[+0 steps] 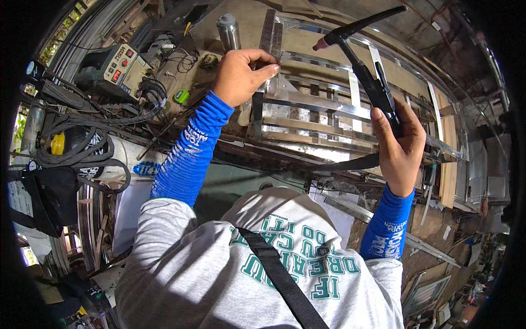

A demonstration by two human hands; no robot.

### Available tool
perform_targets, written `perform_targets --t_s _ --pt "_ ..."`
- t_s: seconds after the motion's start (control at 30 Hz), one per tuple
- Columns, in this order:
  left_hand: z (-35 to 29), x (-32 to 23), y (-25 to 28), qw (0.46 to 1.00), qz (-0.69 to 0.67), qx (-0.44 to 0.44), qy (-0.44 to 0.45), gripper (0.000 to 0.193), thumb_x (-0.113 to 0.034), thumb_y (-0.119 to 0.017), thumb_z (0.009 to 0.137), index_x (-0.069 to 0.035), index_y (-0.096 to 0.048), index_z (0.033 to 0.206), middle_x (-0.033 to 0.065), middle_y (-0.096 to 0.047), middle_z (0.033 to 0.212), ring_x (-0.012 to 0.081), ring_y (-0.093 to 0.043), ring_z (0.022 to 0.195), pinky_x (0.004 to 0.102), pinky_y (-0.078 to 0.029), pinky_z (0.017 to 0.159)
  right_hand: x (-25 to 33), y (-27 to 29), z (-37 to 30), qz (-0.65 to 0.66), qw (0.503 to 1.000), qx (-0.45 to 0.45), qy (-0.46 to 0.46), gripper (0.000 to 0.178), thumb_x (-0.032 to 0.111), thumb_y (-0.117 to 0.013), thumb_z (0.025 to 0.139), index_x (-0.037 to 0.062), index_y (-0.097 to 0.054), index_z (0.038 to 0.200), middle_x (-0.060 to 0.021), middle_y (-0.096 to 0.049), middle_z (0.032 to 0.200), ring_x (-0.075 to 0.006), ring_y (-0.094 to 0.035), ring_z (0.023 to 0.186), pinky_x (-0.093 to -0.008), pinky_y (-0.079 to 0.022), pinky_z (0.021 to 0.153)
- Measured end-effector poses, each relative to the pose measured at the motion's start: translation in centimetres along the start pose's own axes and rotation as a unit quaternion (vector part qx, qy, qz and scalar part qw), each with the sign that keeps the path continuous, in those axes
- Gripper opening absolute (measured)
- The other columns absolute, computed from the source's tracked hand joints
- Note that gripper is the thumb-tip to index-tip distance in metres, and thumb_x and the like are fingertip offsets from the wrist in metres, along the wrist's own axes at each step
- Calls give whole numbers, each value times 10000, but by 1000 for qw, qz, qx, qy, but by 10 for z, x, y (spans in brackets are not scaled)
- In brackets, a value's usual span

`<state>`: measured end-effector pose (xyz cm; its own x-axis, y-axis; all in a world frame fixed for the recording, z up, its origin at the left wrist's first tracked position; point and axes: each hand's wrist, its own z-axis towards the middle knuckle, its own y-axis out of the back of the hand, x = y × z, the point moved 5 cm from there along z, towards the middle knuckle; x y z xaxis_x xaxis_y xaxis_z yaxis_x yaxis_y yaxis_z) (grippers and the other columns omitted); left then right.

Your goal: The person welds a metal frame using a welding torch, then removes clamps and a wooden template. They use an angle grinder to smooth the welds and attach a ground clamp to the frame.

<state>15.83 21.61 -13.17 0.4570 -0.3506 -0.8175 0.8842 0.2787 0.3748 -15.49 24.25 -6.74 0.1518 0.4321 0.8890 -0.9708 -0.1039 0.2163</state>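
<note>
My right hand (402,151) is wrapped round the handle of a black TIG welding torch (366,77), raised over the metalwork. The torch's pinkish nozzle points left, and its long black back cap sticks up to the right. Beneath it lies a shiny metal frame (315,108) with several parallel bars. At the frame's left upright, my left hand (240,78) is closed, thumb and forefinger pinched together by the metal. What sits between those fingertips, if anything, is too small to make out. Just behind this hand stands a silver metal bottle (229,33).
A welding machine (118,68) with a lit red display stands at the far left. A green tape measure (181,96) lies near its cables. Coiled black hose (82,126) hangs over a gas cylinder on the left. Wooden strips (448,183) and metal lengths lie at right.
</note>
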Motion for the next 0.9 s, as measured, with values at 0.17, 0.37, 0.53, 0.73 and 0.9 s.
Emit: perform_targets --t_s 0.17,0.37,0.53,0.73,0.9 --pt "-1 -2 -4 998 -32 9 47 170 -96 -775 893 33 -779 1004 46 -769 886 76 -660 796 253 -536 752 14 -13 -4 -41 996 -1 77 336 61 -750 952 -100 -629 1220 -112 -710 1044 -114 -651 933 -241 -526 799" --pt "-2 7 -5 997 -71 -17 39 139 -104 -801 872 8 -789 955 63 -774 847 93 -675 788 271 -537 752 25 -29 5 -63 994 53 74 338 51 -747 951 -101 -609 1220 -150 -719 1046 -127 -672 925 -250 -541 819" --pt "-4 8 -7 995 -71 -22 65 160 -117 -815 865 8 -787 960 69 -769 833 97 -668 770 278 -536 756 28 -32 11 -84 991 65 75 334 60 -749 952 -101 -614 1212 -159 -721 1048 -128 -670 929 -254 -543 818" --pt "-6 6 -2 998 -34 -29 44 184 -118 -820 865 21 -781 977 60 -764 858 90 -669 809 272 -541 779 21 -37 14 -60 993 68 79 330 72 -755 951 -102 -621 1197 -165 -722 1040 -126 -660 924 -257 -541 815" --pt "-5 4 -1 998 -27 -21 44 174 -101 -817 868 25 -779 982 61 -771 881 86 -671 820 270 -545 793 22 -35 14 -95 991 80 59 353 62 -739 960 -97 -618 1252 -148 -717 1081 -128 -667 971 -261 -543 846"
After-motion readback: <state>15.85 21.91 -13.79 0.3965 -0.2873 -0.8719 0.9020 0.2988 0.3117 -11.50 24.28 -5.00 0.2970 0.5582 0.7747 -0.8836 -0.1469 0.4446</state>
